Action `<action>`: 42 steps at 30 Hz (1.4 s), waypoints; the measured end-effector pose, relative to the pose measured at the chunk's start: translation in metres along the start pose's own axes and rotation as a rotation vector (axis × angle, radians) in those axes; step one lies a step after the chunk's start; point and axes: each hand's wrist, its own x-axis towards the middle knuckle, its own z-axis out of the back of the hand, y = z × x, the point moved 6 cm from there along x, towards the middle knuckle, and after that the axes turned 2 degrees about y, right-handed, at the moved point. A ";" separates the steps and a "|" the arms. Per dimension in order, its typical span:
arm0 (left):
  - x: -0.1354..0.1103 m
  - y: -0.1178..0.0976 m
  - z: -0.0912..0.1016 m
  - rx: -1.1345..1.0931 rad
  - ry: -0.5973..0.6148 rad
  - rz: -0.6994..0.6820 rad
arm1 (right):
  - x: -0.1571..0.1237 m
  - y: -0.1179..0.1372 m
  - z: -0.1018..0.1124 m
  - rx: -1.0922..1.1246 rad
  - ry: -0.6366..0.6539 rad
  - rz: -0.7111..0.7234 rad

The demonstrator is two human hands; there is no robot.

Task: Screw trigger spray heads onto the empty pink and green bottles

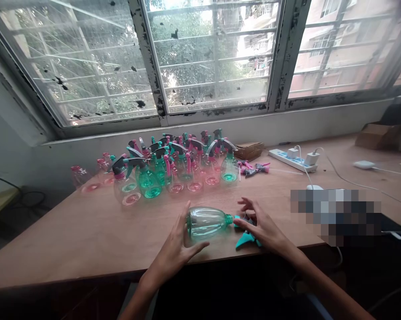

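Note:
A clear green spray bottle without its spray head (207, 222) lies on its side near the table's front edge, its threaded neck pointing right. My left hand (177, 246) is at the bottle's base, thumb and fingers spread apart around that end. Beside the neck, my right hand (258, 224) has its fingers apart, with the thumb close to the bottle's mouth. Under and behind this hand lies a turquoise and dark grey trigger spray head (245, 240), partly hidden by the fingers. Whether the right thumb touches the neck or the spray head is unclear.
Several green and pink spray bottles (152, 178) with trigger heads stand grouped toward the window. Headless pink bottles (82, 178) are at the left. Loose pink spray heads (252, 169) lie right of the group, near a white power strip (289, 159) with cables. A blurred-out patch (334, 213) covers the right side.

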 end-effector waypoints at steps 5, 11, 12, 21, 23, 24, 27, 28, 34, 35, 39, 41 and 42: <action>0.001 0.000 0.001 -0.011 -0.015 0.015 | 0.005 -0.012 0.052 -0.736 -0.391 0.036; 0.001 -0.003 0.003 0.058 -0.031 -0.002 | 0.014 -0.042 0.094 -1.052 -0.421 -0.178; 0.001 -0.003 0.003 0.062 -0.034 -0.005 | 0.015 -0.046 0.095 -1.062 -0.401 -0.207; 0.001 -0.003 0.002 0.104 -0.025 -0.016 | 0.008 -0.034 0.066 -0.936 -0.277 -0.075; 0.001 -0.003 0.002 0.109 -0.024 -0.011 | 0.001 -0.034 0.051 -0.820 -0.116 -0.112; 0.001 -0.003 0.002 0.110 -0.023 -0.008 | -0.004 -0.033 0.045 -0.768 -0.041 -0.122; 0.001 -0.003 0.002 0.111 -0.021 0.000 | -0.017 -0.019 0.029 -0.641 0.108 -0.062; 0.001 -0.004 0.003 0.114 -0.024 -0.002 | -0.020 -0.014 0.027 -0.597 0.135 -0.043; 0.002 -0.004 0.002 0.092 -0.016 -0.005 | -0.015 0.006 0.018 -0.258 0.144 -0.015; 0.002 -0.004 0.002 0.081 -0.011 0.001 | -0.013 0.007 0.016 -0.176 0.143 -0.028; 0.001 0.000 0.001 0.037 0.005 0.004 | -0.008 0.005 0.007 0.219 0.168 -0.069; 0.001 0.001 0.001 0.022 0.009 -0.019 | -0.007 0.004 0.004 0.378 0.166 -0.094; 0.001 0.001 0.001 0.027 0.011 -0.026 | -0.007 0.004 0.003 0.425 0.167 -0.113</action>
